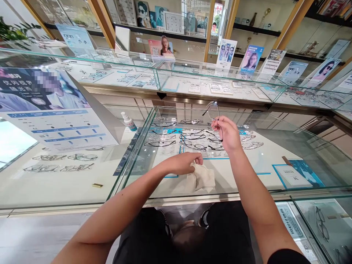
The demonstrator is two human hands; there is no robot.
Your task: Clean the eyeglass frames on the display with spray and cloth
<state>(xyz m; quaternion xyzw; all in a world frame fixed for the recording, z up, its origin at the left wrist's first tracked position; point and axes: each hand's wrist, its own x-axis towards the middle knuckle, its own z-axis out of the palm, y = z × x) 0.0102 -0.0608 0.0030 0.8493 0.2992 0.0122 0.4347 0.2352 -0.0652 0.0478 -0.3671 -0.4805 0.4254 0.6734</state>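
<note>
Raised over the glass counter, my right hand is closed on a pair of eyeglasses. Its thin frame is turned edgewise, with one lens showing above my fingers and a dark temple hanging below them. Lower and to the left, my left hand has its fingers curled over a cream cleaning cloth, which droops onto the glass top. The fingertips pinch the upper edge of the cloth. Beneath the glass, several rows of eyeglasses lie on a white base, partly hidden by my hands.
On the left counter stand a white spray bottle and a large folded advertising sign. A small gold clip-like piece lies nearer the front. Across the back runs another glass display case with upright cards on top.
</note>
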